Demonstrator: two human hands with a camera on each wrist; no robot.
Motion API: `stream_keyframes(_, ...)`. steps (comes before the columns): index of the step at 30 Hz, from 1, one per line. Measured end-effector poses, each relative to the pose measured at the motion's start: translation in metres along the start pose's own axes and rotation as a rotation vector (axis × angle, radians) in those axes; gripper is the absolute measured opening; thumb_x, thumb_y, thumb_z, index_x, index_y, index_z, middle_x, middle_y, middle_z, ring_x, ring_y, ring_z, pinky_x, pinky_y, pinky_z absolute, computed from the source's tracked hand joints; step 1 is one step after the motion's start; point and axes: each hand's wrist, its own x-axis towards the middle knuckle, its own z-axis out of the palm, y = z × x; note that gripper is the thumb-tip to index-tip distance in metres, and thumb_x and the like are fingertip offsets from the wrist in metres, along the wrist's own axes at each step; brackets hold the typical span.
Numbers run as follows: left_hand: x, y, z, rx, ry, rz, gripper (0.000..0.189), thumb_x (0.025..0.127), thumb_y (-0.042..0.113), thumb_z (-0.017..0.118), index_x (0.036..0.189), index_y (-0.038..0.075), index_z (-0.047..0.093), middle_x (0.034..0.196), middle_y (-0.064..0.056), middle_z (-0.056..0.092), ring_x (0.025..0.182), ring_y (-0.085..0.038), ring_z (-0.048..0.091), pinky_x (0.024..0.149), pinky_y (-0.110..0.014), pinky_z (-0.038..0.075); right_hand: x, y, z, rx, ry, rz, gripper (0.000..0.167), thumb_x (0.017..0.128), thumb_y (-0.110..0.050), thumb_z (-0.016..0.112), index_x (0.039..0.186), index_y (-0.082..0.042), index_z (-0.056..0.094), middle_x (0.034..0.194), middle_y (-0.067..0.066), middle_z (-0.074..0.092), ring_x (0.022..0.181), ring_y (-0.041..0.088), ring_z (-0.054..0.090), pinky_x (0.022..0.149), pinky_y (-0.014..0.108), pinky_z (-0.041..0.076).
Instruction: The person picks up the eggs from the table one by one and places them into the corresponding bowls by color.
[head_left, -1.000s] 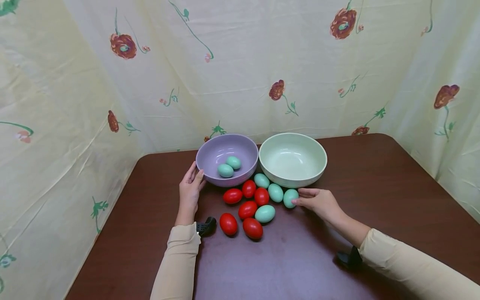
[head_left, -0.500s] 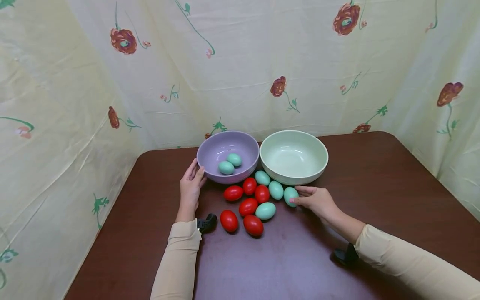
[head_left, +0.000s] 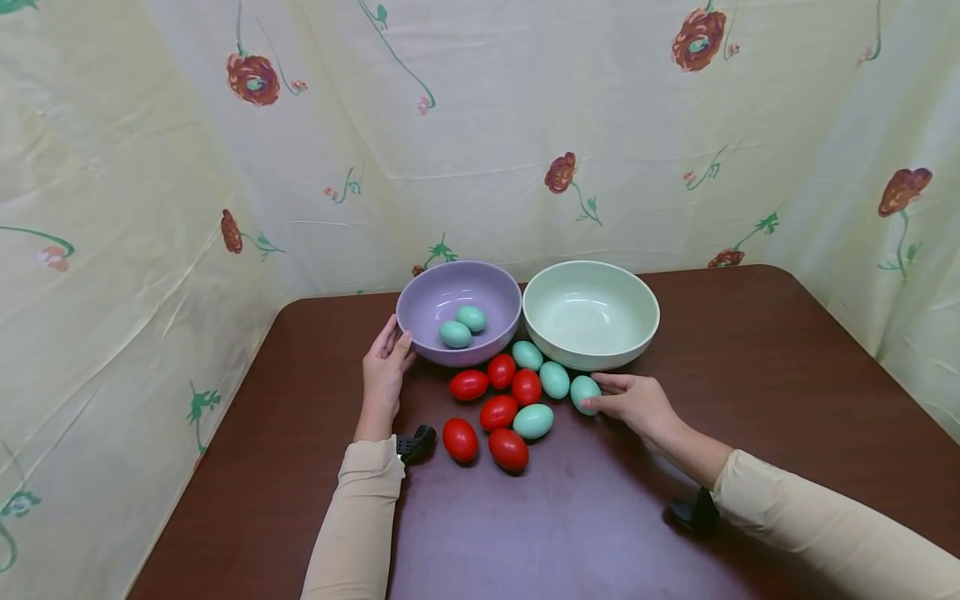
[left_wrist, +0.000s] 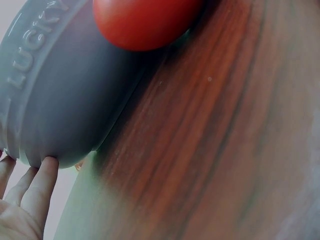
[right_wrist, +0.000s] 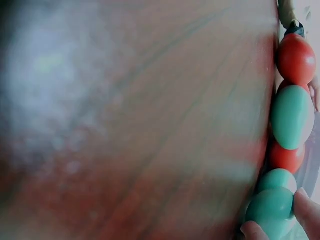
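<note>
My left hand [head_left: 386, 375] rests its fingers and thumb against the left side of the purple bowl [head_left: 459, 357]. In the left wrist view, straight fingers [left_wrist: 42, 187] touch the bowl's outer wall, which bears raised letters. Two pale green eggs [head_left: 455, 334] lie inside that bowl. At the front of the mint green bowl [head_left: 592, 358], my right hand [head_left: 637, 404] pinches a pale green egg [head_left: 584, 394] on the table. The right wrist view shows fingertips on both sides of this egg [right_wrist: 270, 206]. The mint bowl's visible inside holds nothing.
Several red eggs [head_left: 498, 412] and more green eggs [head_left: 533, 422] cluster on the dark wooden table [head_left: 285, 467] before the bowls. Both bowls stand side by side at the table's back edge. A flowered curtain [head_left: 480, 133] hangs behind and at the sides.
The head view has shifted slightly. Otherwise the hands, bowls and eggs keep nearly the same places, with the right hand staying at the same green egg.
</note>
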Motion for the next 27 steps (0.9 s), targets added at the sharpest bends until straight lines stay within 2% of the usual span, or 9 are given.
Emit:
stream_keyframes(9,0.000,0.000,0.000,0.006,0.001,0.002,0.062,0.097,0.027,0.064,0.154,0.019,0.039,0.160,-0.004,0.038,0.143,-0.020,0.044,0.110,-0.044,0.044,-0.008,-0.011,-0.005,0.000,-0.045,-0.005,0.061,0.081,-0.025,0.082,0.135,-0.004,0.061,0.128,0.021,0.065,0.082,-0.001,0.068,0.075,0.019,0.056)
stream_keyframes(15,0.000,-0.002,-0.002,0.026,0.007,0.027,0.065,0.095,0.031,0.067,0.153,0.017,0.040,0.160,-0.008,0.038,0.143,-0.023,0.044,0.107,-0.042,0.047,-0.014,-0.022,-0.005,-0.014,-0.063,-0.031,0.060,0.080,-0.027,0.083,0.132,-0.006,0.064,0.122,0.013,0.071,0.084,0.000,0.069,0.077,0.017,0.055)
stream_keyframes(21,0.000,-0.001,-0.002,0.010,0.008,0.007,0.062,0.097,0.027,0.065,0.153,0.019,0.040,0.159,-0.005,0.039,0.143,-0.020,0.045,0.108,-0.042,0.046,-0.018,-0.039,-0.003,-0.019,-0.085,-0.063,0.059,0.080,-0.030,0.084,0.132,-0.008,0.065,0.119,0.008,0.073,0.088,0.000,0.066,0.078,0.020,0.056)
stream_keyframes(27,0.001,0.001,0.000,0.014,0.009,-0.002,0.060,0.097,0.025,0.064,0.153,0.020,0.041,0.159,-0.002,0.041,0.142,-0.016,0.046,0.108,-0.041,0.046,-0.016,-0.062,-0.001,0.015,-0.112,-0.090,0.057,0.082,-0.027,0.082,0.133,-0.007,0.064,0.116,0.008,0.074,0.085,-0.002,0.068,0.079,0.023,0.058)
